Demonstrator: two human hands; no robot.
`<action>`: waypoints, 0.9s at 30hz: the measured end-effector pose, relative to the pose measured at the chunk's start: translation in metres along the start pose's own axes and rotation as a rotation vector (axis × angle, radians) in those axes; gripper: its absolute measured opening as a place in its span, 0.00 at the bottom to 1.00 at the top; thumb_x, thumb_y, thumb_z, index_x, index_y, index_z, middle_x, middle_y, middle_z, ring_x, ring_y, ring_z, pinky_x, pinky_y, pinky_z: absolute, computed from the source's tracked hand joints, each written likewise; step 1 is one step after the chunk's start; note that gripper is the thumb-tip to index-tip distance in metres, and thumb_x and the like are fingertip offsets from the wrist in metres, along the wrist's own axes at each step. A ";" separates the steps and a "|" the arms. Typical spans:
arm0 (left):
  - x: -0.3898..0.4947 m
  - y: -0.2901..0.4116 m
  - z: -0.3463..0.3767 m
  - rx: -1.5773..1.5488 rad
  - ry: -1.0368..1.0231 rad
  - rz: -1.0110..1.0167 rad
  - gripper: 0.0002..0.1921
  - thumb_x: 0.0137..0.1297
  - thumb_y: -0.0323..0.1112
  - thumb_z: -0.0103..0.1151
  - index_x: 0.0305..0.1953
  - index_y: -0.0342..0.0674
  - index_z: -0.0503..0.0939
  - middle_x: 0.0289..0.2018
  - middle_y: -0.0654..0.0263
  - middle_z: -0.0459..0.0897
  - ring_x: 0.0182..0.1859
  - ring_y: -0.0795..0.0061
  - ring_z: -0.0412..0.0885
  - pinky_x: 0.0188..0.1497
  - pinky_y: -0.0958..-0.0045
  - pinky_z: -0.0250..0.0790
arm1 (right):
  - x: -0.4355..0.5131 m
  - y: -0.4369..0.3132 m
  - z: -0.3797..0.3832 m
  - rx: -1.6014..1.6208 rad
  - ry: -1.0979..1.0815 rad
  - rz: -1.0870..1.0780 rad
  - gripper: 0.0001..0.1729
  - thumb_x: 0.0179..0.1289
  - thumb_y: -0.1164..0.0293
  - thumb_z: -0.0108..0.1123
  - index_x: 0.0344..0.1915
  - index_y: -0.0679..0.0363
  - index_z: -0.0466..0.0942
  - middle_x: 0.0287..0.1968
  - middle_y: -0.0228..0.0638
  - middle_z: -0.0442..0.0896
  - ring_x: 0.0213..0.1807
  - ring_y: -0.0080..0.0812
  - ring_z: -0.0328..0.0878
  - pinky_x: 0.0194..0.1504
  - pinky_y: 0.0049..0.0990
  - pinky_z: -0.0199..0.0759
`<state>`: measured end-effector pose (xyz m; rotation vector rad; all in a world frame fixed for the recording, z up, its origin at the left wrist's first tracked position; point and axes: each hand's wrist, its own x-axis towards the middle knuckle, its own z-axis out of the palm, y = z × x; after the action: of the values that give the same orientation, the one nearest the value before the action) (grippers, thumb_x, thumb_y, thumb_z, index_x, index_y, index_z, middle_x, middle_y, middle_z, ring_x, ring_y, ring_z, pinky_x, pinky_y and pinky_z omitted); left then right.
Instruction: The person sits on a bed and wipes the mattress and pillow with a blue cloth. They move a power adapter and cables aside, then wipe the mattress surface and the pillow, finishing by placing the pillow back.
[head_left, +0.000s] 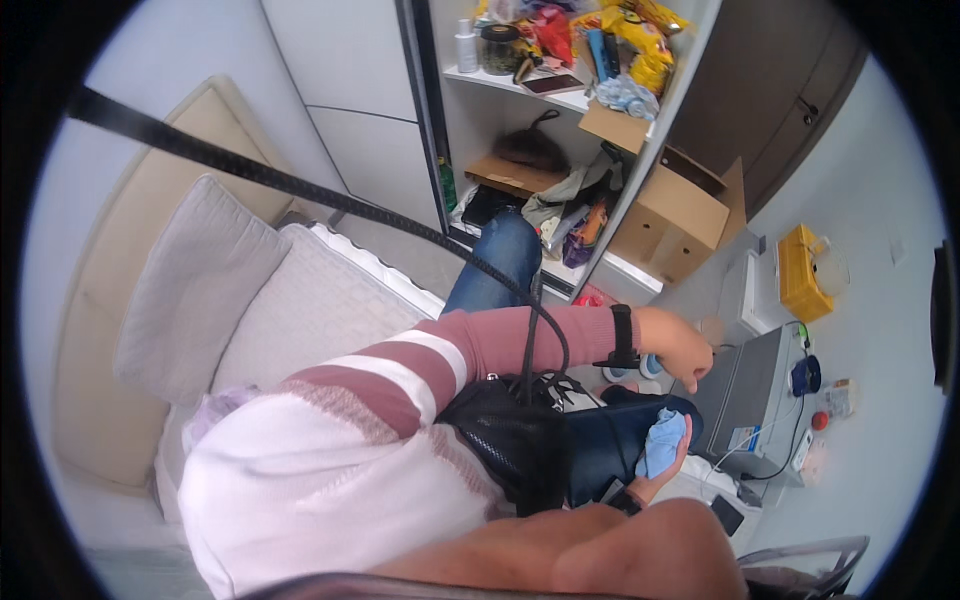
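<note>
My left hand (681, 356), at the end of a pink sleeve with a black band at the wrist, hovers past my knees. Its fingers are curled together; nothing can be made out between them. Just below it, my right hand (682, 454) holds a crumpled light blue cloth (661, 441) over my jeans-clad right knee (686, 411). The cloth covers most of the palm. A dark band circles the right wrist too. Against my lap rests a black mesh pouch (517, 435), and a black braided cord (360, 214) crosses the view down to it.
A bed (315, 315) with a grey pillow (199, 292) lies left. Ahead stands a cluttered open wardrobe (517, 94), beside a cardboard box (667, 225). Along the right wall are a grey cabinet (750, 375) with cables, a yellow box (806, 274) and a dark phone-like device (726, 515).
</note>
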<state>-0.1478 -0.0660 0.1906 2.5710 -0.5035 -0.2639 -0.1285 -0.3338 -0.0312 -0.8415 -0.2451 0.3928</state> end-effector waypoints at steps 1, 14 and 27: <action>-0.007 0.001 -0.001 -0.061 0.002 0.063 0.22 0.73 0.52 0.64 0.52 0.39 0.87 0.43 0.57 0.91 0.47 0.58 0.88 0.50 0.58 0.77 | 0.001 0.000 0.001 -0.020 0.002 0.017 0.36 0.79 0.55 0.53 0.76 0.66 0.66 0.64 0.52 0.81 0.65 0.48 0.81 0.67 0.43 0.74; -0.131 -0.002 -0.107 -0.416 -0.263 0.666 0.18 0.81 0.42 0.61 0.62 0.38 0.85 0.51 0.63 0.92 0.51 0.74 0.88 0.55 0.71 0.76 | -0.005 -0.039 0.038 -0.327 -0.050 0.018 0.28 0.74 0.67 0.61 0.69 0.67 0.73 0.62 0.49 0.83 0.62 0.43 0.82 0.67 0.39 0.74; -0.237 -0.093 0.016 -1.005 -0.261 0.124 0.25 0.87 0.41 0.50 0.75 0.32 0.71 0.71 0.58 0.78 0.75 0.68 0.72 0.79 0.66 0.59 | -0.050 -0.254 0.274 -1.129 -1.829 -0.253 0.18 0.61 0.67 0.63 0.50 0.63 0.84 0.41 0.36 0.85 0.38 0.36 0.80 0.40 0.33 0.72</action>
<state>-0.3409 0.0966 0.1507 1.5308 -0.4554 -0.6253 -0.2122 -0.3234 0.3367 -1.2713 -2.4146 0.6995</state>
